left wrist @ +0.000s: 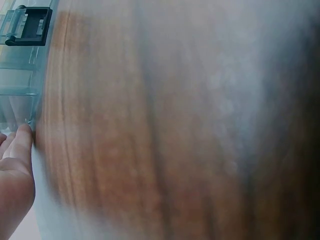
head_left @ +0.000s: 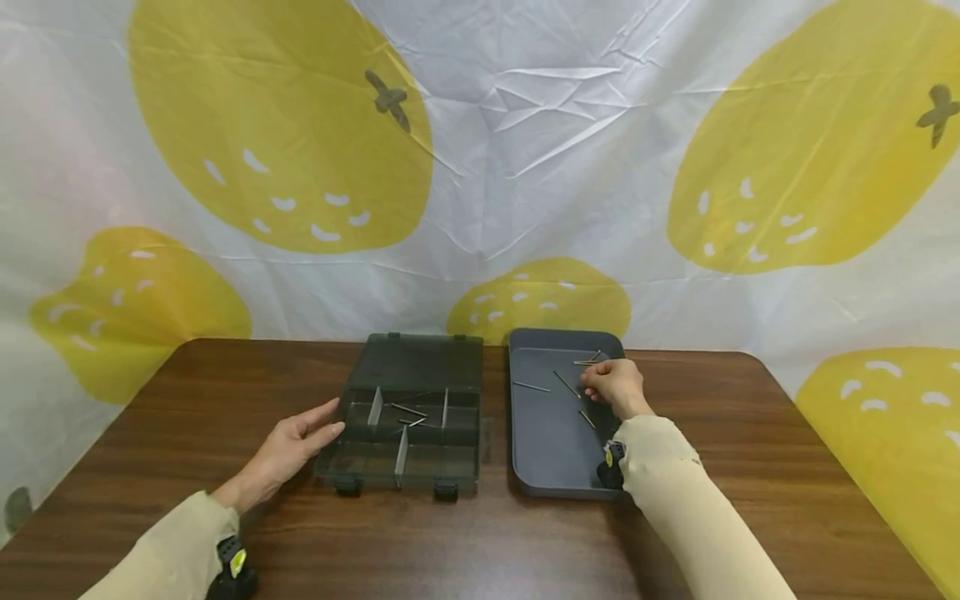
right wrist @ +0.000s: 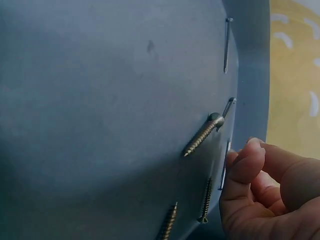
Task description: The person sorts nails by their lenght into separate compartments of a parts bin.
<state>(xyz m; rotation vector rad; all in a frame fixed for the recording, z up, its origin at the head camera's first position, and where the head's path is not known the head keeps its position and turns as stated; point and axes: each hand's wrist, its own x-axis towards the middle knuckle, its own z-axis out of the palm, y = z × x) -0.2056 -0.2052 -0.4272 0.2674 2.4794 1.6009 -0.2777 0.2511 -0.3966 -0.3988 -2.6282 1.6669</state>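
Observation:
My left hand (head_left: 288,446) rests with extended fingers against the left side of a dark see-through organizer box (head_left: 438,479); in the left wrist view its fingertips meet the box wall. Several metal nails or screws (head_left: 408,410) lie in the box's middle rear compartment. Over the right part of a grey tray (head_left: 555,467), my right hand (head_left: 618,385) has thumb and fingers bent together. Those fingertips overlap a thin nail (right wrist: 222,181) in the right wrist view; I cannot tell whether they pinch it. Nearby lie a thick screw (right wrist: 200,137) and another nail (right wrist: 227,47).
Light dividers (head_left: 401,454) split the box, whose lid (head_left: 423,362) is folded back. Black latches (head_left: 446,490) stick out at its front. Two more screws lie in the tray, one a brass-coloured screw (right wrist: 206,197). A lemon-print cloth (head_left: 480,167) hangs behind the brown table (head_left: 480,550).

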